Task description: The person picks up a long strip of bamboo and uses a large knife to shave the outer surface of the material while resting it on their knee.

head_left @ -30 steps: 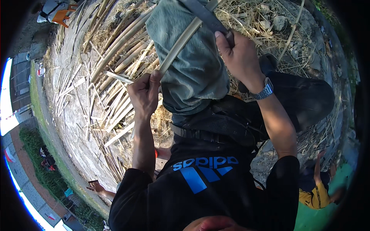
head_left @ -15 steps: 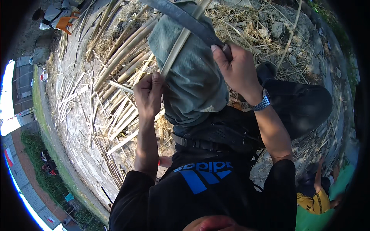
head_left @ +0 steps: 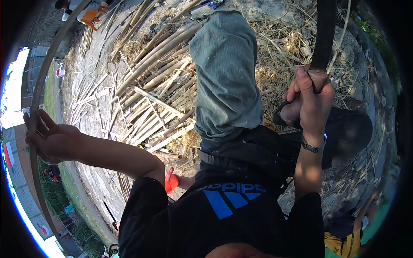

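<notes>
My left hand point(head_left: 53, 139) is raised far out to the left, its fingers curled around a long bamboo strip point(head_left: 39, 81). The strip runs from the top edge down past my hand in a long bend. On the right, my right hand point(head_left: 316, 96) is closed around the wooden handle of a machete point(head_left: 323, 38); its dark blade points up, away from me. A grey-green cloth point(head_left: 226, 73) covers my raised leg between the two hands, and neither hand touches it.
Split bamboo pieces point(head_left: 144, 124) and longer poles point(head_left: 159, 62) lie left of my leg. Straw-like shavings point(head_left: 279, 64) cover the ground beyond it. A red plastic object point(head_left: 171, 181) is beside my left elbow. An orange chair point(head_left: 92, 18) stands far left; a person in yellow point(head_left: 344, 243) is lower right.
My left hand has swung from beside the cloth out to the far left with the strip. My right hand has moved right, turning the machete blade upward, off the strip and away from the cloth.
</notes>
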Demonstrator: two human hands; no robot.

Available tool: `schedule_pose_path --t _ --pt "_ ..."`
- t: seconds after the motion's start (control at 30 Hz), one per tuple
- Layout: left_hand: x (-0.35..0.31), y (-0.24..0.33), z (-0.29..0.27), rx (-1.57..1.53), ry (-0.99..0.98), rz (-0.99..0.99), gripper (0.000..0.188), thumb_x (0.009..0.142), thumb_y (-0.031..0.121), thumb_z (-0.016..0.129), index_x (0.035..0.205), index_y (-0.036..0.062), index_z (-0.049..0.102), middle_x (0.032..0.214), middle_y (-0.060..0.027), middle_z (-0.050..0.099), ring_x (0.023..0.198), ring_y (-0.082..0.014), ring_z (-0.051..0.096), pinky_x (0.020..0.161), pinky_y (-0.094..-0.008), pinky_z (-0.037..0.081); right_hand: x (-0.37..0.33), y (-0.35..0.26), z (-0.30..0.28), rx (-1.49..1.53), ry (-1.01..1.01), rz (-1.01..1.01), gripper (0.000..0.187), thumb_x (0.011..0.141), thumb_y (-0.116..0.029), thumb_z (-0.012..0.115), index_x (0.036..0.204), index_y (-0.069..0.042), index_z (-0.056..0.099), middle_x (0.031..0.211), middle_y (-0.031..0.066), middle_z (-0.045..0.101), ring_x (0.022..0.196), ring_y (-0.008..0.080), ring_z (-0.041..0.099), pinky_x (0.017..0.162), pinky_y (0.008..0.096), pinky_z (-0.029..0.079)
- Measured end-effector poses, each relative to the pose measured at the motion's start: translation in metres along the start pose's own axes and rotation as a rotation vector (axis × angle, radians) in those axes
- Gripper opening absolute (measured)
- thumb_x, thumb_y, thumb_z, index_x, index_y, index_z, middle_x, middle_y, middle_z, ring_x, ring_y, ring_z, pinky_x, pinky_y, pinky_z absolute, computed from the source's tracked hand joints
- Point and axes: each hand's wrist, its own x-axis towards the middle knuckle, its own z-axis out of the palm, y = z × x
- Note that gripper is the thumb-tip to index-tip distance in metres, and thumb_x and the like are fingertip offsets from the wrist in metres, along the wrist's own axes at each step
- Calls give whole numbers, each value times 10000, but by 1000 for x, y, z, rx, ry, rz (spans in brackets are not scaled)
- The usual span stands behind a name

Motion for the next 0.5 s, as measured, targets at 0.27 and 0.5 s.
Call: schedule_pose_path --t 0.27,0.5 --pt "-220 26 55 -713 -213 -882 442 1074 293 520 1288 -93 551 1283 -231 604 1174 -251 631 1064 -368 535 0 17 42 326 -31 8 417 944 -73 723 1299 65 553 1169 171 683 1262 259 593 923 374 611" --pt "-307 69 48 -820 -293 -1438 295 1060 249 551 1190 -14 567 1323 -228 619 1146 -304 676 953 -405 600 16 30 41 259 123 -120 178 917 16 716 1075 51 643 1025 129 724 959 223 738 865 340 607"
